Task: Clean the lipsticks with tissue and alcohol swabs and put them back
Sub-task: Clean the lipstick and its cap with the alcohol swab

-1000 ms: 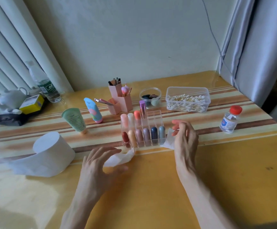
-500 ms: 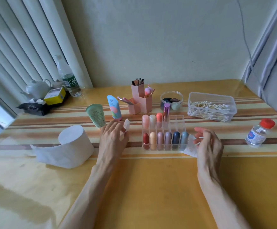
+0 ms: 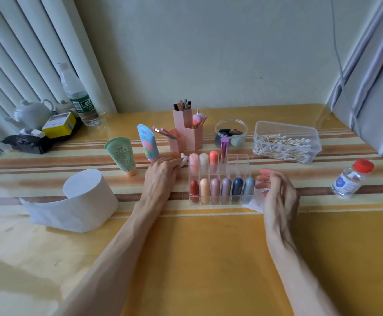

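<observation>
Flanking the clear lipstick organizer (image 3: 240,166) at frame centre, fingers (image 3: 174,165) of the left hand (image 3: 161,176) pinch a tissue scrap (image 3: 183,161) while the right hand (image 3: 278,193) clasps a crumpled tissue (image 3: 254,202).

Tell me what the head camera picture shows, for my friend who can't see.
A left hand holding a tissue scrap and a right hand holding another scrap flank a clear organizer of lipsticks on a striped table. A tissue roll, cotton swabs and a red-capped bottle stand nearby.

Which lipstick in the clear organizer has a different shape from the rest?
The shiny purple-pink tube, back row, fourth slot from the left of the clear organizer: tall, straight-sided, flat-topped. The other nine capsules are matte and round-topped.
</observation>
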`<state>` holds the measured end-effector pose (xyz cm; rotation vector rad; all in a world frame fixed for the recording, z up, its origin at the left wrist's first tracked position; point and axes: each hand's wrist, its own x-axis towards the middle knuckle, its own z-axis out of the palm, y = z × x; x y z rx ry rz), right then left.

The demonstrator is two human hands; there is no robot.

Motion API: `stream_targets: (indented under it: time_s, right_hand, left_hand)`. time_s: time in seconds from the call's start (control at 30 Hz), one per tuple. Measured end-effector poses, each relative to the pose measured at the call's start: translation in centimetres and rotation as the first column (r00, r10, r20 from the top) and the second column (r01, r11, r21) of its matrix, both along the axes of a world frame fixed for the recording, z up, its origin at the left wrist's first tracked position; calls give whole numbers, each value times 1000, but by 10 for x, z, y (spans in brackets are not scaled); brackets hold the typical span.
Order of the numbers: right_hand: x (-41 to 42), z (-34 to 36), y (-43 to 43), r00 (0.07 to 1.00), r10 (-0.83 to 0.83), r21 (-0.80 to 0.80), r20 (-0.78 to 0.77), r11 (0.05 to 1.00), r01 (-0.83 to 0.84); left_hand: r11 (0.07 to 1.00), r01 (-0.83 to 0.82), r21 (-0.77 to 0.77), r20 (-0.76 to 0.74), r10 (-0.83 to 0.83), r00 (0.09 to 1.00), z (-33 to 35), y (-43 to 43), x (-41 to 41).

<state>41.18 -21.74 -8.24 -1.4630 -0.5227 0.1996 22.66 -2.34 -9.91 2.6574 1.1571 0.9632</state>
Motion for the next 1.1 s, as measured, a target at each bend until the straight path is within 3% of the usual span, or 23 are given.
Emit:
stream_targets:
  time_s: [0.23,0.43,0.63,0.8,1.0,1.1]
  right_hand:
    - [2,-1,1,1000,15,-20,13,1000,-15]
    - [1,-2,0,1000,8,-30,7,1000,-8]
    - [4,-6,0,1000,12,-24,12,1000,-12]
    - [4,-5,-1,1000,24,-17,-5,1000,-24]
    - [4,-4,-1,1000,30,-16,-9,999,-30]
    - [2,-2,-3,1000,27,-20,-8,999,-27]
  left_hand:
    - [999,-2,-44,-242,-9,970,-9,8,4]
    - [993,102,-63,-265,-115,957,-5,11,-7]
    - [994,63,-84,-303,-86,949,-3,-7,-15]
    - [978,163,-132,-165,-184,969,1,-48,-37]
    - [987,57,-150,-216,-89,972,-5,-89,-62]
    - [998,42,-55,-268,-55,962,2,-80,-49]
